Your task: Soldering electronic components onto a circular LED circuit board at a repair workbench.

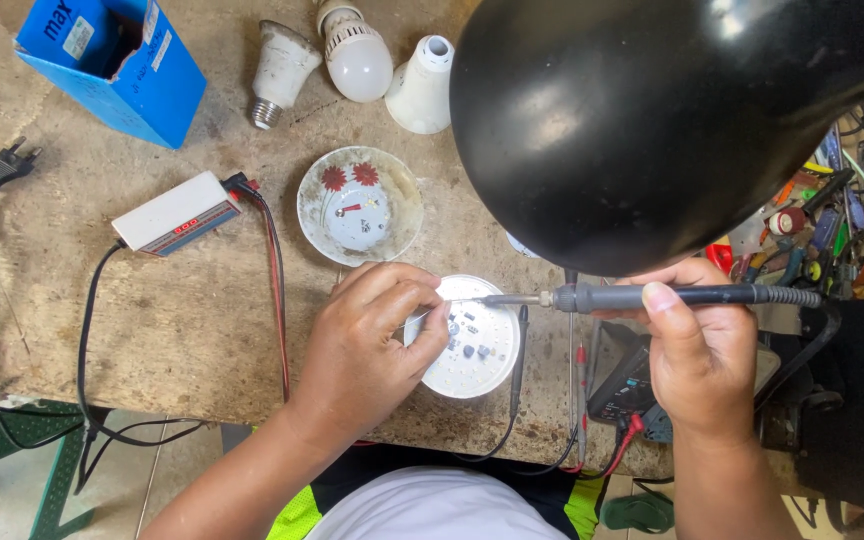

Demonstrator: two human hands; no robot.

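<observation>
Left hand (367, 345): fingers curled, pinching the round white LED board (477, 340).
Right hand (697, 350): fist closed around the soldering iron (652, 296), tip over the board.

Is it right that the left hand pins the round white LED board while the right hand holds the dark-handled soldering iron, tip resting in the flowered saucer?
Not quite. In the head view the soldering iron in the right hand has its tip over the round white LED board, which the left hand pins; the flowered saucer sits apart, behind.
</observation>
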